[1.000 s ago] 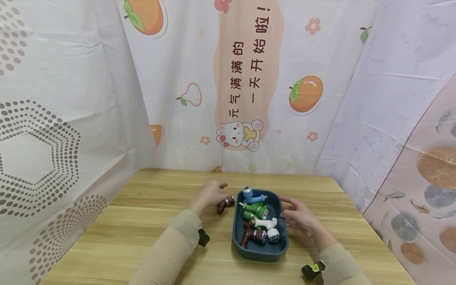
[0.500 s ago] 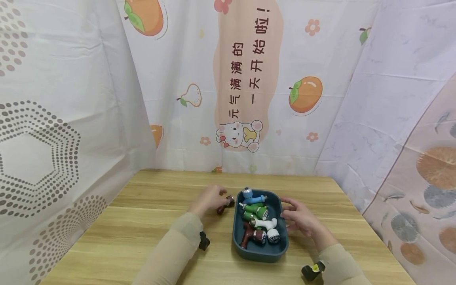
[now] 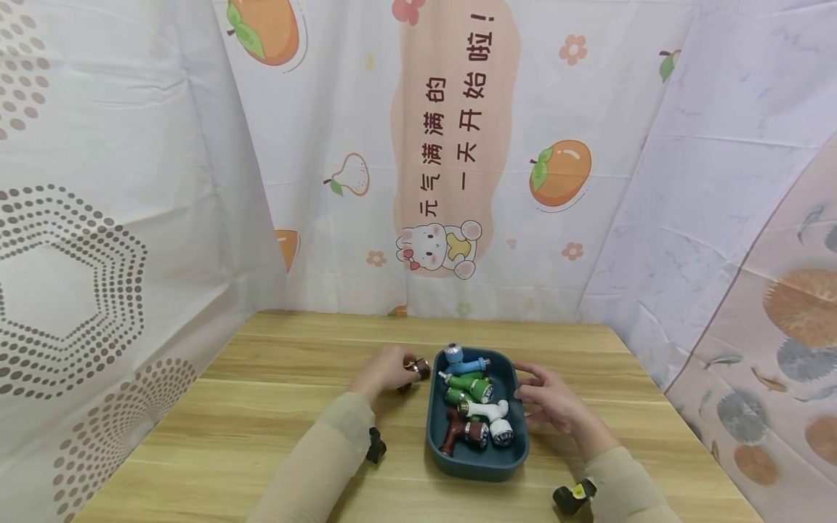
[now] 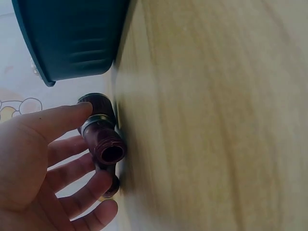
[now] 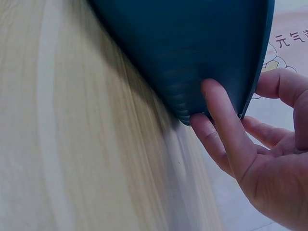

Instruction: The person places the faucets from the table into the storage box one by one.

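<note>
My left hand grips a dark red angle valve with a chrome ring, which lies on the table left of a dark blue plastic bin. In the left wrist view its thumb lies on the valve's knob and the fingers are curled behind the body. My right hand touches the bin's right wall with loosely extended fingers, one of them near the rim. Inside the bin lie a blue valve, green valves, a white valve and another dark red valve.
The wooden table extends around the bin on all sides. A printed curtain hangs behind its back edge, and cloth sheets hang at left and right. Black wrist cameras sit at the sleeves' cuffs.
My left hand has lowered onto the dark red valve from above it and has taken hold of it. The right hand and the bin have stayed in place.
</note>
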{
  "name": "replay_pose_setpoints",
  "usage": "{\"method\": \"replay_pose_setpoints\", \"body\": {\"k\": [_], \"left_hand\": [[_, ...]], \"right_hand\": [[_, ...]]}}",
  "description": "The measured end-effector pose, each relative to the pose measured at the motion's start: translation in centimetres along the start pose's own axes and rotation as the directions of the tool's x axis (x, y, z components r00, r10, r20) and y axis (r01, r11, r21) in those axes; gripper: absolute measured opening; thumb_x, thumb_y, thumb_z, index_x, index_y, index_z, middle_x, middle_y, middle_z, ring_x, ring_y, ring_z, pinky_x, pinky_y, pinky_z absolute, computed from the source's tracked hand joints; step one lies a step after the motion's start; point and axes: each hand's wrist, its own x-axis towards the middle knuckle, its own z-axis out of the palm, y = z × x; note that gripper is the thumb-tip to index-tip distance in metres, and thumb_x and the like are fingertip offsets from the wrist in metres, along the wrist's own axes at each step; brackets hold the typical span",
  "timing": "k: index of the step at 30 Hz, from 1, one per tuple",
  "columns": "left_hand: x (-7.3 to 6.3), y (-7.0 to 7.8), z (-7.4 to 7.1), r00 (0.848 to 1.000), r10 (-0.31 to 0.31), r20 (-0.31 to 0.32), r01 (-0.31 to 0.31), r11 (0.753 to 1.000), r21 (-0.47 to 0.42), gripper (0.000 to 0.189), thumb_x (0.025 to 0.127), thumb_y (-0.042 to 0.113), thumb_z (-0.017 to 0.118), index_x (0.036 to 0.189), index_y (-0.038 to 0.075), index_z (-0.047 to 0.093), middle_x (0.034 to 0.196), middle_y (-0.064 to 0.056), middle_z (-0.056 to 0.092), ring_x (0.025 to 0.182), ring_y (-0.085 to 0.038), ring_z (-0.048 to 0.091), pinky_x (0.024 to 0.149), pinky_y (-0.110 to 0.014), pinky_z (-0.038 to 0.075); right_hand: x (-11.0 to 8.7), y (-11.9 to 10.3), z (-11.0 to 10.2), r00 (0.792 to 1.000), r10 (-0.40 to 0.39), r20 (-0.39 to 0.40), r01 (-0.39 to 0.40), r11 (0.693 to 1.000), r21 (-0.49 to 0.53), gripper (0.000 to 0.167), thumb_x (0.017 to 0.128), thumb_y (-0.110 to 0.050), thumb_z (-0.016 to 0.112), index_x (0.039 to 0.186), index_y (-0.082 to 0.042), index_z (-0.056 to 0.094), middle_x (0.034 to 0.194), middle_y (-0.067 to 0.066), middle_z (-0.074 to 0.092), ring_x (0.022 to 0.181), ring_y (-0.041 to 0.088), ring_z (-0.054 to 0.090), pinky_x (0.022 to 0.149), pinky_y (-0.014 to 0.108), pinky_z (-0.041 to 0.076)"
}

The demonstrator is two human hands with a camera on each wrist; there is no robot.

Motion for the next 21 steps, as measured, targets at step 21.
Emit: {"method": "replay_pose_setpoints", "body": {"k": [21], "left_hand": [[0.66, -0.03, 0.82, 0.998, -0.058, -0.010, 0.058, 0.998, 0.023, 0.026, 0.086, 0.022, 0.081, 0.111, 0.014, 0.077, 0.094, 0.001, 0.068, 0.082, -0.018, 0.058, 0.079, -0.039, 0.050]], "right_hand": [[0.00, 0.13, 0.10, 1.000, 0.000, -0.005, 0.000, 1.000, 0.023, 0.074, 0.091, -0.002, 0.063, 0.157, -0.002, 0.029, 0.142, 0.037, 0.044, 0.108, 0.037, 0.066, 0.067, 0.051, 0.060]]}}
